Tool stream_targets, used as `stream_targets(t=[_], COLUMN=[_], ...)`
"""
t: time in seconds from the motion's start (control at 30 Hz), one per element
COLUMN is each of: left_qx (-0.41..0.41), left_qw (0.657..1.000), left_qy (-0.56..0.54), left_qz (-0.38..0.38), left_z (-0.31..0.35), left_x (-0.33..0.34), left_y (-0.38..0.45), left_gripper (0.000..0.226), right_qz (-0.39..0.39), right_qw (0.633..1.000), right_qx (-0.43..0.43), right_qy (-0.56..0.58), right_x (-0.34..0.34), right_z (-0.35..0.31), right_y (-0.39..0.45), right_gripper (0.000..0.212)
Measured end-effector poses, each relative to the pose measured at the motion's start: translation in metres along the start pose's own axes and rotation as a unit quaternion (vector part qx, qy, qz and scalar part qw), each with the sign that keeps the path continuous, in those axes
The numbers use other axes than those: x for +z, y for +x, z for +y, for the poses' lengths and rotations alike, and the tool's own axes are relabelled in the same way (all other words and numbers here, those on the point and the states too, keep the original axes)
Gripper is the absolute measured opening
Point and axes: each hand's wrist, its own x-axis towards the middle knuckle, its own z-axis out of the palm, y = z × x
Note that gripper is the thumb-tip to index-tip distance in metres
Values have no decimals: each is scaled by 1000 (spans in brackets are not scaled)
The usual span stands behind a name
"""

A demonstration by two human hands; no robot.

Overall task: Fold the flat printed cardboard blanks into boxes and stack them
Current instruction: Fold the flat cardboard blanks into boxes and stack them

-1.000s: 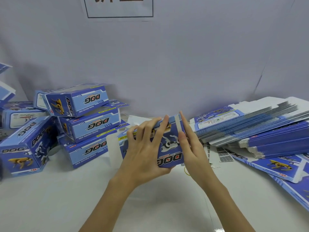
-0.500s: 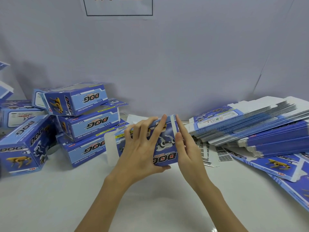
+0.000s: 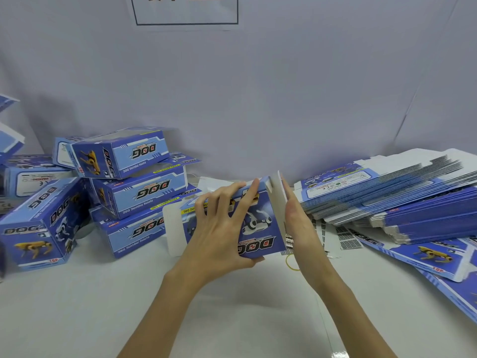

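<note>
Box: a half-folded blue box (image 3: 255,223) printed with a white robot dog and the word DOG sits at the middle of the counter (image 3: 103,306), between the two hands.
Left hand: the left hand (image 3: 219,233) lies over the box's top and near face, its fingers (image 3: 247,195) spread and reaching to the far upper edge, the thumb tucked under the lower front edge, so the hand grips the box.
Right hand: the right hand (image 3: 296,218) stands on edge, fingers straight and pressed together, flat against the white end flap (image 3: 277,200) at the box's right end; the flap stands nearly upright.
Left flap: a white flap (image 3: 173,228) sticks out from the box's left end, unfolded.
Hidden: the left hand covers much of the print; the far side of the box cannot be seen, nor whether the right thumb touches the flap.
Folded boxes: a loose pile of finished boxes (image 3: 134,187) stands to the left, some stacked, some tilted, the pile cut off by the left edge.
Flat blanks: a fanned stack of blanks (image 3: 400,197) lies to the right, running out of view.
Small things: a yellow rubber band (image 3: 291,262) lies just right of the box, partly behind the right wrist.
Room: white counter, plain pale wall (image 3: 284,99), a framed sign (image 3: 185,11) cut off at the top, unreadable.
</note>
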Motion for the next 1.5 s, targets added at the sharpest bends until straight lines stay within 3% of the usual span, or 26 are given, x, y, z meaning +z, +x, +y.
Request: stream_targets(t=[0.2,0.5,1.07,1.13,1.23,1.5], left_qx=[10,12,10,13,5,-13], left_qw=[1000,1000,1000,1000,1000,999], left_qy=[0,10,21,27,14,20], left_qz=[25,20,-1,-6,-22,-45], left_z=[-4,1,2,-1,-6,5], left_x=[0,1,0,-1,-3,0], left_y=[0,-1,-2,-2,-2,-2], left_gripper=[134,130,122,121,121,120], right_qz=[-13,3,-2,-19,-13,69], right_qw=[999,999,991,995,998,995], right_qx=[26,34,-16,8,60,67], right_qy=[19,19,-134,-99,22,40], right_x=[-9,-7,4,5,3,6], right_z=[1,4,18,20,15,19], right_y=[2,0,-3,-4,-1,3], right_gripper=[54,50,54,59,47,42])
